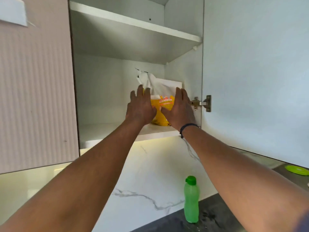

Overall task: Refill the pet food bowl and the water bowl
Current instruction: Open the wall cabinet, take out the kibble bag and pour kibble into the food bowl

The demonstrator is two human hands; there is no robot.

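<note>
Nearest, on the dark bench [217,220]: green bottle [191,200], upright, capped; green lid [297,170] far right, partly under the open door [254,77]. Behind, marble backsplash [150,178]. Above, wall cabinet [103,91] standing open. On its lower shelf [107,129]: yellow bag [163,104], white top crumpled, upright toward the right wall. Left hand [141,108] with fingers straight and slightly spread, laid against the bag's left side, fingertips at the white top. Right hand [179,108] likewise flat on the bag's right side, fingers straight and together; dark band [188,128] on the wrist. Neither seen curled around the bag. Behind the bag, white box [172,84]. Upper shelf [133,20] farther up
</note>
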